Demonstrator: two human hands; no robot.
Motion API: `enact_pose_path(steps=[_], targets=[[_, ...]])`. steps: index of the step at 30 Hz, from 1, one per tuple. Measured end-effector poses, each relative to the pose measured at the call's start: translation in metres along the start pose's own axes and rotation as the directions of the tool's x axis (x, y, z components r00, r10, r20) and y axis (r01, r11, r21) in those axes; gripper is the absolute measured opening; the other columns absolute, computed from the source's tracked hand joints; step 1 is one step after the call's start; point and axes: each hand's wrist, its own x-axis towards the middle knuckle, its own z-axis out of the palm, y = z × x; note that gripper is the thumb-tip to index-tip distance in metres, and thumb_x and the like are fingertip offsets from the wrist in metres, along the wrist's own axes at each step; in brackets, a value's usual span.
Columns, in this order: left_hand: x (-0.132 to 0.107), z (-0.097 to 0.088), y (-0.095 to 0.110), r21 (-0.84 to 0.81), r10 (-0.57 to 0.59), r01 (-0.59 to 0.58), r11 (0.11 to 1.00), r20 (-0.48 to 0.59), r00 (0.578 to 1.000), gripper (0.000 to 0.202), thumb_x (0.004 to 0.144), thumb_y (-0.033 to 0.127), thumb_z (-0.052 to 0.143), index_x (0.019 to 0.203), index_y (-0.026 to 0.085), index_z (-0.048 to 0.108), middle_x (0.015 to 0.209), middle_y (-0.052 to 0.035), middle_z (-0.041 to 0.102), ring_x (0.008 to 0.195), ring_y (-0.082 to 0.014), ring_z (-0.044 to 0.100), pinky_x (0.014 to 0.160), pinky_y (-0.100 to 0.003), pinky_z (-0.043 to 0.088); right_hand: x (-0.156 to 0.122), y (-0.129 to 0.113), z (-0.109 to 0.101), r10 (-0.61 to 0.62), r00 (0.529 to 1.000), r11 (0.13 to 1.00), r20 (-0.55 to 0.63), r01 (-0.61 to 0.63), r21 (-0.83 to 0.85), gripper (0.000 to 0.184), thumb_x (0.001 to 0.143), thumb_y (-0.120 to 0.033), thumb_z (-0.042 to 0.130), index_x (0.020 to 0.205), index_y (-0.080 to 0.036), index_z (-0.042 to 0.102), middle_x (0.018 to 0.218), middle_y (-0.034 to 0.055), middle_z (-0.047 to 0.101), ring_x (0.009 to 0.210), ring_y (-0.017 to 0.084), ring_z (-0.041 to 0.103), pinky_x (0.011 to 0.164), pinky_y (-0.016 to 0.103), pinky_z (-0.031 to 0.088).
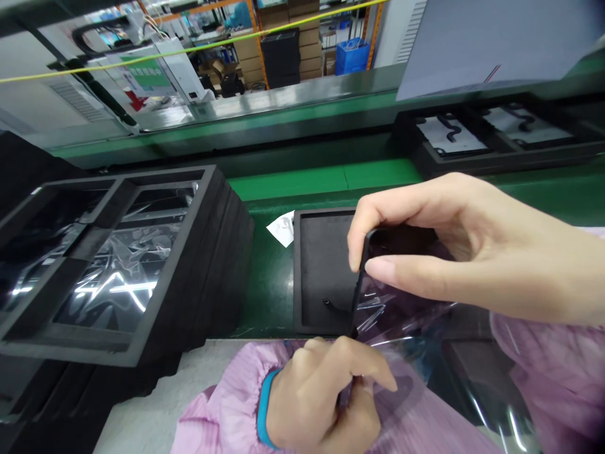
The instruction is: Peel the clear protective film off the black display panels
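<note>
My right hand [454, 252] grips a thin dark display panel [362, 287] by its upper edge, thumb on the near face and fingers behind. The panel is tilted up on edge, and a short black flex cable [336, 307] sticks out from its lower left. Loose clear plastic film [401, 325] hangs from the panel's face toward the lower right. My left hand [331, 394], with a blue wristband [265, 408], is curled just below the panel's bottom corner. Whatever its fingers may pinch is hidden. Behind the panel lies a black foam tray [297, 277].
Stacked black foam trays [212, 246] stand at left, the top one holding film-covered panels [118, 271]. Another black tray [501, 154] with panels sits at back right. A white paper scrap [282, 228] lies on the green bench [269, 277]. A yellow cord [227, 40] crosses above.
</note>
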Motion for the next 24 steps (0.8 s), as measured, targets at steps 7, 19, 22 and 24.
enact_pose_path(steps=[7, 19, 22, 24], targets=[[0.0016, -0.0003, 0.0016, 0.024, -0.005, 0.005, 1.000, -0.005, 1.000, 0.033, 0.061, -0.003, 0.038, 0.079, 0.022, 0.050, 0.058, 0.0068, 0.065, 0.038, -0.0057, 0.050, 0.037, -0.016, 0.039, -0.0012, 0.0022, -0.0022, -0.065, 0.998, 0.998, 0.014, 0.065, -0.015, 0.008, 0.083, -0.014, 0.058, 0.081, -0.018, 0.064, 0.075, -0.0057, 0.063, 0.065, 0.006, 0.057, 0.061, 0.016, 0.044], [0.0007, 0.0001, -0.0003, -0.026, 0.005, -0.004, 1.000, 0.032, 0.999, 0.033, 0.063, -0.003, 0.037, 0.081, 0.022, 0.049, 0.061, 0.0068, 0.067, 0.039, -0.0054, 0.051, 0.040, -0.016, 0.041, -0.0012, 0.0006, 0.0011, 0.062, 0.998, 0.997, -0.002, -0.062, 0.049, 0.026, 0.089, -0.033, 0.053, 0.069, -0.016, 0.059, 0.058, -0.0037, 0.049, 0.046, 0.005, 0.040, 0.040, 0.019, 0.028], [0.0012, -0.0013, 0.0020, 0.033, -0.020, 0.019, 0.999, 0.012, 1.000, 0.032, 0.063, -0.003, 0.039, 0.079, 0.023, 0.050, 0.060, 0.0079, 0.066, 0.040, -0.0055, 0.053, 0.041, -0.016, 0.041, -0.0011, 0.0007, 0.0014, 0.036, 0.999, 0.999, -0.011, -0.035, 0.029, 0.022, 0.088, -0.031, 0.053, 0.072, -0.017, 0.061, 0.061, -0.0040, 0.052, 0.049, 0.005, 0.043, 0.042, 0.017, 0.032], [0.0014, -0.0020, 0.0043, 0.072, -0.031, 0.032, 0.997, -0.005, 0.999, 0.032, 0.063, -0.003, 0.039, 0.077, 0.023, 0.051, 0.058, 0.0080, 0.065, 0.040, -0.0061, 0.054, 0.039, -0.016, 0.040, -0.0012, 0.0013, 0.0014, 0.011, 1.000, 1.000, -0.017, -0.011, 0.009, 0.018, 0.087, -0.027, 0.055, 0.074, -0.017, 0.061, 0.063, -0.0049, 0.054, 0.051, 0.004, 0.045, 0.045, 0.016, 0.035]])
